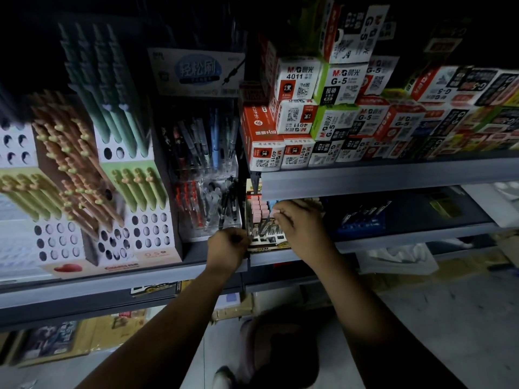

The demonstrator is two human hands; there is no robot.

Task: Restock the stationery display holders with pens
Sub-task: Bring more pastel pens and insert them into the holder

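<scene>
A small dark display holder [266,240] with pink-capped pens [257,207] stands on the middle shelf under the upper shelf's edge. My left hand [228,248] is curled at the holder's left front corner; whether it holds anything is hidden. My right hand [302,228] reaches over the holder's right side and pinches a pink-capped pen [274,212] by its top. To the left stands a clear acrylic holder [209,203] with red and black pens.
Large white and green holders [112,197] with green and orange pens and many open holes fill the left shelf. Stacked refill boxes [323,119] crowd the upper shelf. Blue pens [362,220] lie further right. A grey shelf edge [393,178] overhangs the holder.
</scene>
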